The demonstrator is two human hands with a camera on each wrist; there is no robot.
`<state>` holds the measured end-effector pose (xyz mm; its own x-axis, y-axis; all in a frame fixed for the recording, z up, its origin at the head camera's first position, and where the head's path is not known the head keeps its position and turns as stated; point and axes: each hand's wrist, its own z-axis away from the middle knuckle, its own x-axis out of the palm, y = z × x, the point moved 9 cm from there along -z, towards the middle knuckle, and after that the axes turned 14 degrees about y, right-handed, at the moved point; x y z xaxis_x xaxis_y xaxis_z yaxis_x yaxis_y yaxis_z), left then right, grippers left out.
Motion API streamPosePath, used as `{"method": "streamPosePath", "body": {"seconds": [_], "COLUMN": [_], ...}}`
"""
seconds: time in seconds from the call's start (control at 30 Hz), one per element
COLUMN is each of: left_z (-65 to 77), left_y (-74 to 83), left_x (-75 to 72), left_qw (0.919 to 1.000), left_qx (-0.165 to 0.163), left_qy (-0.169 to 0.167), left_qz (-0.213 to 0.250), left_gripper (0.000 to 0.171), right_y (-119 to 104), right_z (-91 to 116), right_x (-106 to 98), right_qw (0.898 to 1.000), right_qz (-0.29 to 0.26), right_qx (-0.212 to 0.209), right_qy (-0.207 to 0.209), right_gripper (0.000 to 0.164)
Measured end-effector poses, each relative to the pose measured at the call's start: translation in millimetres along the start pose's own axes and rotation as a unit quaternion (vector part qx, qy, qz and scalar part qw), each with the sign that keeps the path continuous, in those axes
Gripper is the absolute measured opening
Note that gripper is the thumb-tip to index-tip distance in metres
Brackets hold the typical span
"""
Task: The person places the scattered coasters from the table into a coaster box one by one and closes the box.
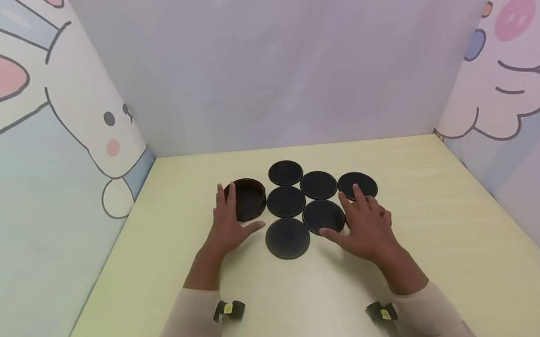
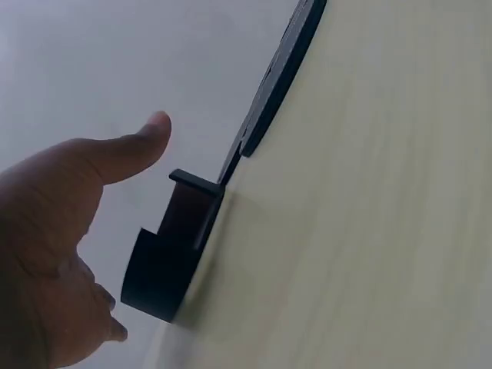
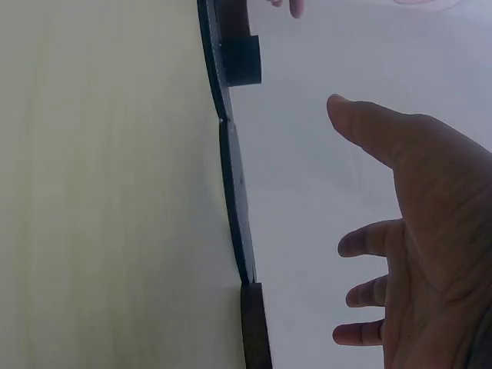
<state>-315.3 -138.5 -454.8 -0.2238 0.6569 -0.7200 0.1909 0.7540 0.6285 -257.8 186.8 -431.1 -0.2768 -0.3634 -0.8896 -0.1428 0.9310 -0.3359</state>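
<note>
My left hand [image 1: 229, 227] is beside a dark round holder [image 1: 252, 198], its fingers extended along the holder's left side and the thumb spread away. A gap cut in the holder's wall shows in the left wrist view, where the hand [image 2: 54, 246] hovers apart from it. Over the right part of a group of flat black coasters, my right hand [image 1: 367, 227] is held with fingers spread and nothing in its grasp. Its index finger overlaps the far-right coaster [image 1: 350, 182] in the head view; the thumb tip is near another coaster [image 1: 321, 215]. In the right wrist view this hand [image 3: 430, 223] stands off the coasters.
More coasters lie side by side: a front one [image 1: 288, 238], a middle one [image 1: 286, 201] and ones farther back [image 1: 286, 173]. The pale wooden table [image 1: 285, 309] meets a plain back wall [image 1: 279, 68]. Cartoon-printed side walls [image 1: 82, 122] stand left and right.
</note>
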Motion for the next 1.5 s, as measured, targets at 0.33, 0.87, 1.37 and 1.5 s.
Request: {"method": "streamPosePath", "body": {"seconds": [0.33,0.87,1.37,1.5], "left_z": [-12.5,-23.6,-26.5,-26.2], "left_y": [-41.6,-77.7,-80.9,-79.7], "left_x": [-0.2,-4.0,-1.7,-1.7], "left_qw": [0.9933,0.9877,0.9887,0.9872], "left_qx": [-0.057,-0.077,-0.077,-0.079], "left_qy": [0.022,-0.02,-0.021,-0.025], "left_qz": [0.098,0.134,0.127,0.136], "left_gripper": [0.146,0.125,0.11,0.107], "right_y": [-40.3,-77.9,-96.1,-99.6], "right_z": [-8.2,-14.4,-13.9,-11.7], "right_x": [18.2,44.8,64.6,61.4], "right_qw": [0.999,0.993,0.989,0.989], "right_qz": [-0.035,-0.068,-0.029,-0.031], "right_qx": [-0.041,-0.092,-0.115,-0.122], "right_qy": [0.0,-0.036,-0.085,-0.081], "right_gripper": [0.105,0.103,0.116,0.116]}}
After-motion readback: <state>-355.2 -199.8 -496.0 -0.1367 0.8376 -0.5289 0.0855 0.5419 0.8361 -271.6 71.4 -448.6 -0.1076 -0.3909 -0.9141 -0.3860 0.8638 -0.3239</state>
